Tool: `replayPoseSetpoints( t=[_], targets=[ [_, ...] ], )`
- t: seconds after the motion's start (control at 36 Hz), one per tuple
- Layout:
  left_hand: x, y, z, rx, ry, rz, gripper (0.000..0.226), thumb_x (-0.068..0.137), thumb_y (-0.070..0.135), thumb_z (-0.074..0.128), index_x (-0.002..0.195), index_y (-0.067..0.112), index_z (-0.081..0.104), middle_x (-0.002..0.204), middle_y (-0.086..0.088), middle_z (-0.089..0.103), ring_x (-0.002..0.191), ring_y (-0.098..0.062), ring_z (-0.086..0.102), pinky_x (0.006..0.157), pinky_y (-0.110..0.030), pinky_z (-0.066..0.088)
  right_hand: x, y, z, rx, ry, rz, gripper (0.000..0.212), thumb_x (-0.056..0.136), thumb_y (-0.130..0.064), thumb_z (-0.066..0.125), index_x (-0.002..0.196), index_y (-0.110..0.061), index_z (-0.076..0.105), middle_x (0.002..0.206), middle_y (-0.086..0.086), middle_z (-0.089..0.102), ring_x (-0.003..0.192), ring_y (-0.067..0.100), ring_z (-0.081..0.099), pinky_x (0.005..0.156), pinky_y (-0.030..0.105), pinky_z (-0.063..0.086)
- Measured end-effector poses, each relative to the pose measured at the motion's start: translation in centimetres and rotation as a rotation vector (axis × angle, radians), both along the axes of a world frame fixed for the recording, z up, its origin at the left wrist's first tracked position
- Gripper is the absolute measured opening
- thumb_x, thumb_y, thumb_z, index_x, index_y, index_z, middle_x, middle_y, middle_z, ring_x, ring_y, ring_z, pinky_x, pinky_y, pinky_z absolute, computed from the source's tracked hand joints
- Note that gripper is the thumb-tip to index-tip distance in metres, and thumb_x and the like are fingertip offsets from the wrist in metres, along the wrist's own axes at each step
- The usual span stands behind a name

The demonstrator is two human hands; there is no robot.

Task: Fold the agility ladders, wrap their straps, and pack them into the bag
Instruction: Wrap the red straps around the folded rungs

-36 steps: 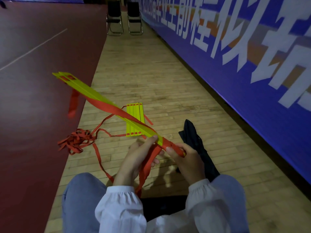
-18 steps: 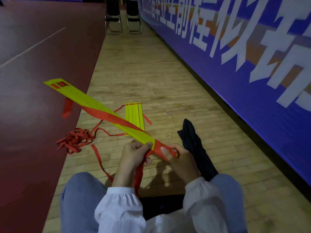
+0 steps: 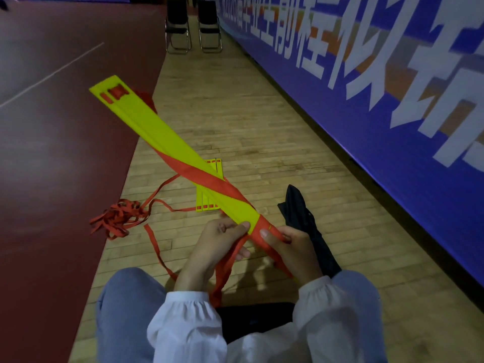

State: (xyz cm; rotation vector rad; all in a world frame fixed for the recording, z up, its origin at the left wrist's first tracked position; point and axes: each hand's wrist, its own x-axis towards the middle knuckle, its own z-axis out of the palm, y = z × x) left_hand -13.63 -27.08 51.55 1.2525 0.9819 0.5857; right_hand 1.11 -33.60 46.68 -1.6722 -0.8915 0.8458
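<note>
The fingers (image 3: 237, 227) of my left hand (image 3: 217, 247) pinch the near end of the ladder bundle (image 3: 167, 137) where yellow meets red. The right hand (image 3: 293, 247) curls round the wrapped end, thumb on top. The red strap (image 3: 209, 179) crosses the bundle once on the diagonal, and the bundle slants off to the upper left of the frame. I judge the wrapping barely begun. A loose tangle (image 3: 117, 218) of strap lies on the floor (image 3: 262, 127) at centre left, and I cannot tell which ladder it belongs to. A second ladder (image 3: 207, 203) lies folded flat behind the bundle. The black bag (image 3: 306, 221) lies just right of my right hand, with packing not yet started.
</note>
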Motion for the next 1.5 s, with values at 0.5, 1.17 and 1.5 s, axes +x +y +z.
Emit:
replayPoseSetpoints(
  t=[0.5, 1.17, 1.5],
  targets=[
    [0.4, 0.3, 0.4, -0.082, -0.052, 0.146, 0.032, 0.091, 0.036, 0.062, 0.098, 0.005, 0.058, 0.088, -0.024, 0.072, 0.038, -0.017, 0.054, 0.035, -0.019, 0.04, -0.5, 0.3, -0.1, 0.074, -0.352, -0.235, 0.016, 0.07, -0.042, 0.081, 0.079, -0.034, 0.07, 0.073, -0.014, 0.068, 0.073, 0.005, 0.065, 0.072, 0.038, 0.056],
    [0.2, 0.0, -0.7, -0.017, 0.051, 0.214, 0.039, 0.091, 0.03, 0.064, 0.103, -0.008, 0.059, 0.05, -0.007, 0.062, 0.03, -0.011, 0.049, 0.033, -0.017, 0.036, 0.3, -0.4, 2.0, -0.284, -0.472, 0.277, 0.046, 0.092, -0.059, 0.047, 0.089, -0.02, 0.071, 0.078, -0.001, 0.066, 0.08, 0.019, 0.063, 0.081, 0.039, 0.05],
    [0.0, 0.0, -0.6, 0.017, 0.023, 0.077, 0.032, 0.092, 0.027, 0.062, 0.106, -0.001, 0.052, 0.067, -0.007, 0.069, 0.038, -0.018, 0.058, 0.035, -0.02, 0.042, 0.4, -0.4, 0.9, -0.185, -0.058, 0.275, 0.046, 0.075, -0.057, 0.057, 0.087, -0.017, 0.074, 0.081, 0.003, 0.072, 0.083, 0.024, 0.068, 0.084, 0.044, 0.051]
  ],
)
